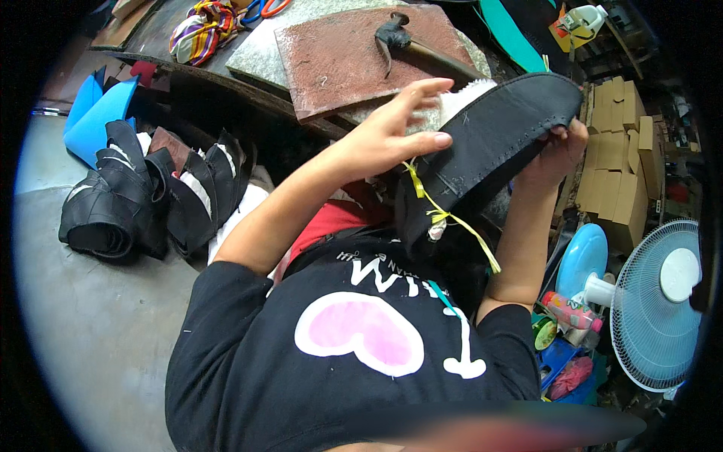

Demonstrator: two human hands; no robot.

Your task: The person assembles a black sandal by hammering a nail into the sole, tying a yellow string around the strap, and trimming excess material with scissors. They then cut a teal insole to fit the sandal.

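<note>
I hold a long black sole-shaped piece (501,132) with stitch holes along its rim up in front of me, tilted up to the right. My left hand (395,128) grips its lower left end, thumb on the front face and fingers spread behind it. My right hand (557,154) clasps the upper right end from below. A yellow strand (452,218) hangs from the piece's lower end toward my black shirt.
Behind the piece is a worktable with a reddish slab (339,60), a hammer (399,38), scissors (263,9) and striped cloth (199,30). Black curved pieces (151,200) and blue sheets (94,113) lie on the floor at left. Cardboard boxes (617,158) and a fan (655,301) stand at right.
</note>
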